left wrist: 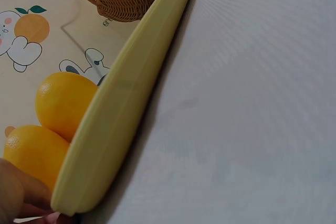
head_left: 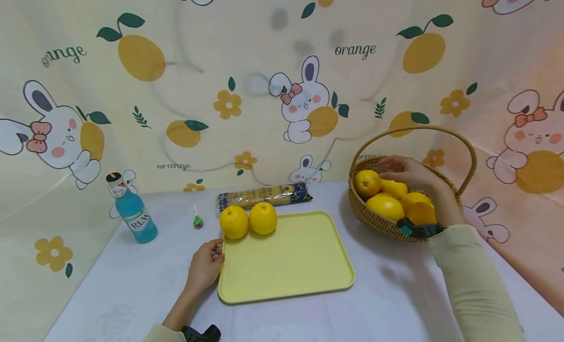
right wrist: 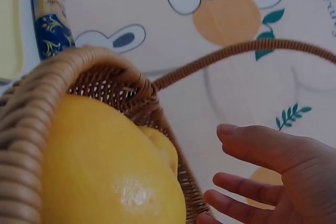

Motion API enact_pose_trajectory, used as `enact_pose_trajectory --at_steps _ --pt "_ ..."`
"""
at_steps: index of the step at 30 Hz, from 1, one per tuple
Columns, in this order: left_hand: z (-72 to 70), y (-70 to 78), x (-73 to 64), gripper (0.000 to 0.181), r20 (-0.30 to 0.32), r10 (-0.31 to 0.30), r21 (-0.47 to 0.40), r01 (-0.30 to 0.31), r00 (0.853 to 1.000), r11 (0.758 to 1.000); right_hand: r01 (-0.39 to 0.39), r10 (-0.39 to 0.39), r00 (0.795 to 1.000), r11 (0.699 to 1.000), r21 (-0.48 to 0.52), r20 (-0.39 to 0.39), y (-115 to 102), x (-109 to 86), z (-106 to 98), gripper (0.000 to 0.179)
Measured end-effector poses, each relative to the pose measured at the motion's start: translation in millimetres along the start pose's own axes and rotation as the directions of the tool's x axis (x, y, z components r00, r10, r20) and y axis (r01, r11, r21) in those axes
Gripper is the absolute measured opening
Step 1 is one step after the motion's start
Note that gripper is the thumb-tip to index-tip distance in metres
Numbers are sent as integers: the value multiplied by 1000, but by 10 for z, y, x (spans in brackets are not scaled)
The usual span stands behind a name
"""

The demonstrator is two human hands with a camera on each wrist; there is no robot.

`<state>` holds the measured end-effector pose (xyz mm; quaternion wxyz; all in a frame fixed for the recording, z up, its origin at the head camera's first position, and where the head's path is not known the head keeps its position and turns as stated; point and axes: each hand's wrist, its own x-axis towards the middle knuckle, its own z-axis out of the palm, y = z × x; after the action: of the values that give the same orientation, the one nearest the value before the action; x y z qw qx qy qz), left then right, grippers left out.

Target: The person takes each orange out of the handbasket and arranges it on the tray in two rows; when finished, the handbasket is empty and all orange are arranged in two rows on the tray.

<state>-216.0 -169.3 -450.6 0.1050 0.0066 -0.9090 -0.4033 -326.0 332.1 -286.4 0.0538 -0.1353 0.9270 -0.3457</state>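
At the left edge of a pale yellow tray [head_left: 286, 263], my left hand [head_left: 204, 266] grips the rim; the left wrist view shows fingers around its edge. Two round yellow-orange oranges [head_left: 234, 222] sit side by side in the tray's back left corner. My right hand [head_left: 411, 173] reaches over a wicker basket [head_left: 374, 217] with a tall arched handle. Its thumb and fingers [right wrist: 257, 142] are spread, with nothing between them. Several yellow fruits fill the basket, among them an orange [head_left: 367, 183] and a smooth lemon-like fruit [head_left: 385, 207]. The wrist hides part of the basket.
Behind the tray lies a long gold and dark blue packet [head_left: 264, 195]. Left of the tray are a small lollipop [head_left: 198, 221] and an upright blue bottle [head_left: 134, 212]. A printed cloth [head_left: 260, 48] hangs behind the white table [head_left: 286, 322].
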Motion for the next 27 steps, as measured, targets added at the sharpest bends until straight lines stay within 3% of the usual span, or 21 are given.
enact_pose_trajectory --at_steps 27 --pt "10 -6 -9 37 -18 16 -1 -16 1000 1000 -21 21 999 1000 1 -45 203 147 37 61"
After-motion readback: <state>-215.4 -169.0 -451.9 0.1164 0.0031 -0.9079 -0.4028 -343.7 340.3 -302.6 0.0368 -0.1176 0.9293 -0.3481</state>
